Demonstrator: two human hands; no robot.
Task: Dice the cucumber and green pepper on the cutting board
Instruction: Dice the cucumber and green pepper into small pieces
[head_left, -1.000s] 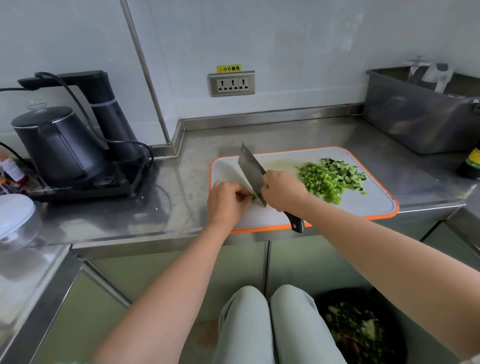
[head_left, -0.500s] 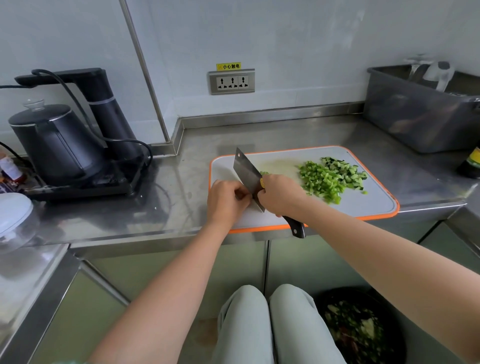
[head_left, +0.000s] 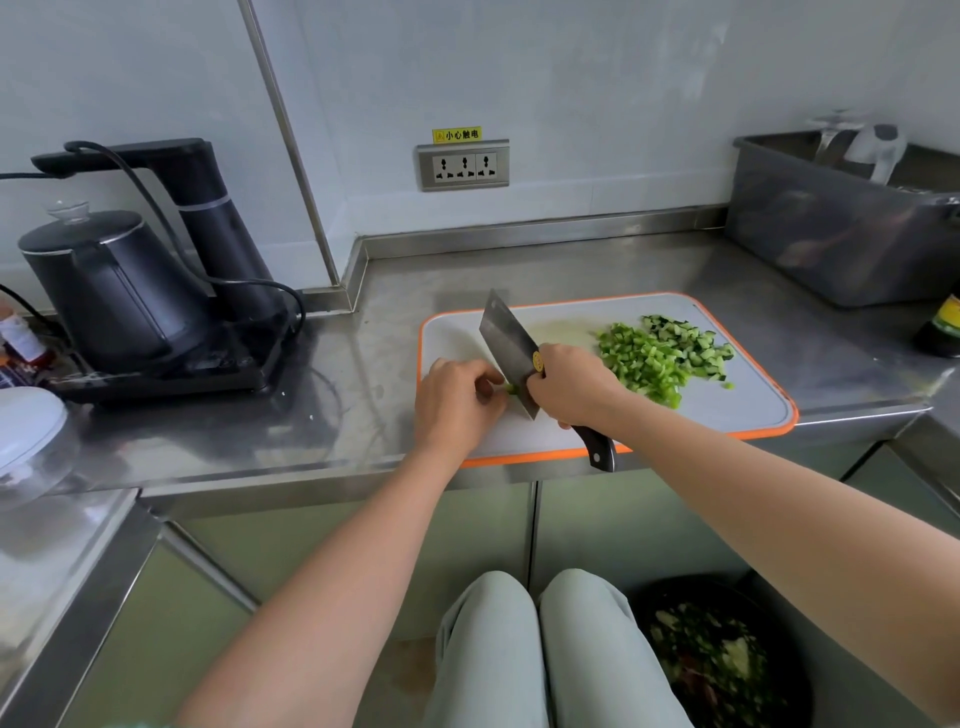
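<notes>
A white cutting board with an orange rim lies on the steel counter. My right hand grips the cleaver by its black handle, blade edge down on the board. My left hand has its fingers curled over a small green pepper piece right beside the blade; most of the piece is hidden. To the right sit a pile of diced green pepper and, behind it, diced cucumber.
A black kettle on its base with a dispenser stands at the left. A steel tub sits at the back right, with a dark bottle beside it. A bin of scraps is on the floor.
The cleaver has shifted slightly left along the pepper piece between chops. My left hand has drawn back a little with it. The diced piles have not moved.
</notes>
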